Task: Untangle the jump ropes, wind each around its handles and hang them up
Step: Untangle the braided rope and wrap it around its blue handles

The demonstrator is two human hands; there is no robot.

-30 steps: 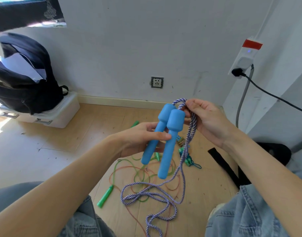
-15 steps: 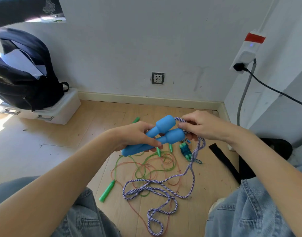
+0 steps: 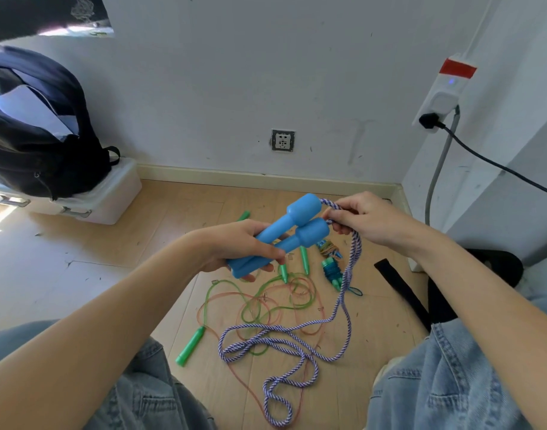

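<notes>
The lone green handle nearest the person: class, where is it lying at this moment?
In the head view, the green handle lies on the wooden floor, lower left of centre, beside the person's left knee and left of the purple-and-white rope.

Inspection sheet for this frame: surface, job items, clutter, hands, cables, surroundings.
Surface: wooden floor, dusty, small debris.
Job's things: two blue handles held together; purple-white rope trails to the floor; green rope with green handle tangled on the floor; wound teal rope beside it.
Clutter: black strap.
Grippers: left hand grips the handles; right hand pinches the rope at their tops.
Cables: dark cable from power strip.
Surroundings: backpack on white box; wall socket.
</notes>
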